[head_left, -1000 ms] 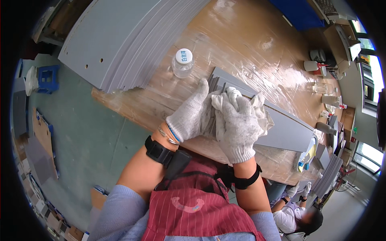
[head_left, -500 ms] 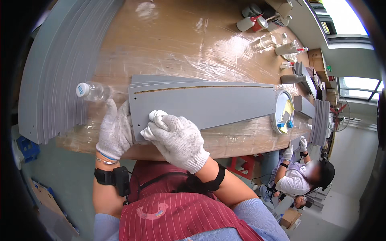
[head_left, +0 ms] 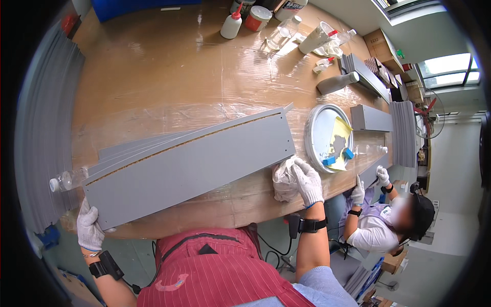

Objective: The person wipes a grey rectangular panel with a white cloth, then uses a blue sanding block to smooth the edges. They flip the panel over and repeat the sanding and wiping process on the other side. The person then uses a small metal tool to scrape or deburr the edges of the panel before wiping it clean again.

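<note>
A long grey board [head_left: 194, 166] lies tilted on a fanned stack of similar boards, with a rough brown groove along its far edge and small holes at both ends. At its left end my gloved left hand [head_left: 90, 227] grips the near corner, some fingers hidden by the board. My gloved right hand [head_left: 308, 183] is closed on a crumpled white cloth [head_left: 285, 183] by the board's right end, at the table's near edge. Beyond the left end rests a clear plastic bottle [head_left: 66, 181] with a white cap.
Right of the board, a round white lid [head_left: 310, 138] carries yellow paper and blue blocks. Bottles, including a grey one [head_left: 337, 83], stand at the back right. Grey boards are stacked at the far left [head_left: 43, 133]. A co-worker [head_left: 376, 225] in white gloves works at right.
My right hand has moved right with the cloth, from the board's left end to past its right end. The board has turned, its right end now farther away. My left hand has shifted left.
</note>
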`<act>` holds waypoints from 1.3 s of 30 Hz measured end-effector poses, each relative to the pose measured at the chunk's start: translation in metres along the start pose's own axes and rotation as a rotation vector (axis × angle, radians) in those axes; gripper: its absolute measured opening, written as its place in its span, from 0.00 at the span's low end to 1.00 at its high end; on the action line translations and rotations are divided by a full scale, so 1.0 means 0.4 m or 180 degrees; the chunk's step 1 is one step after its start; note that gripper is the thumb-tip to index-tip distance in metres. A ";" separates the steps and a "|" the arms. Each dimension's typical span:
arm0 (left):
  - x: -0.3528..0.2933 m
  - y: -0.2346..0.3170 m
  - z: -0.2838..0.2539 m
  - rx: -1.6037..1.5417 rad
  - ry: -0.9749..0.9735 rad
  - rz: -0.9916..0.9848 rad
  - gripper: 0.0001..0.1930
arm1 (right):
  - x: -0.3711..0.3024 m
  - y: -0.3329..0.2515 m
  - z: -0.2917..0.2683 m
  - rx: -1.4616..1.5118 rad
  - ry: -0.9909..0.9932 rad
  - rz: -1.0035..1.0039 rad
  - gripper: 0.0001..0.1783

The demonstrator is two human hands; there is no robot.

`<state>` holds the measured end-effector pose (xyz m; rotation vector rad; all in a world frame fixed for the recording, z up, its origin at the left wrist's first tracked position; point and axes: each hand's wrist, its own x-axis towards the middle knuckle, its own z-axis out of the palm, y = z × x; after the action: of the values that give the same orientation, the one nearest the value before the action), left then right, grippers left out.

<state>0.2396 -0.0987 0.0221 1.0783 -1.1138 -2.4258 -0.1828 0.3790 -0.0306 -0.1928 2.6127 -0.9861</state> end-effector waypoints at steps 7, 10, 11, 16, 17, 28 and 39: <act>-0.021 0.006 -0.001 0.0429 0.0777 -0.0137 0.26 | 0.354 -0.105 -0.082 -0.1023 0.0330 -0.0071 0.21; -0.023 -0.002 0.008 0.0540 0.1107 -0.0130 0.23 | 0.495 -0.186 -0.007 -0.2205 -0.0361 -0.0116 0.25; -0.029 -0.005 0.008 0.0575 0.1226 -0.0120 0.22 | 0.514 -0.232 0.014 -0.2400 -0.0540 -0.0040 0.26; -0.034 -0.023 0.019 0.0508 0.1487 0.0070 0.21 | 0.535 -0.239 0.090 -0.2693 -0.0412 -0.0778 0.18; -0.033 -0.023 0.017 0.0480 0.1449 0.0058 0.21 | 0.538 -0.226 0.101 -0.2765 -0.0407 -0.0809 0.14; -0.042 -0.032 -0.034 0.0075 0.1300 -0.0017 0.21 | 0.535 -0.237 0.109 -0.2294 -0.0296 -0.0152 0.19; -0.017 -0.028 -0.021 0.0113 0.1060 -0.0032 0.22 | 0.574 -0.136 0.044 -0.2062 -0.0166 0.0016 0.19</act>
<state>0.2510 -0.0922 0.0139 1.4361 -1.0427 -2.1342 -0.3902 0.2715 -0.0680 -0.3567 2.7872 -0.0973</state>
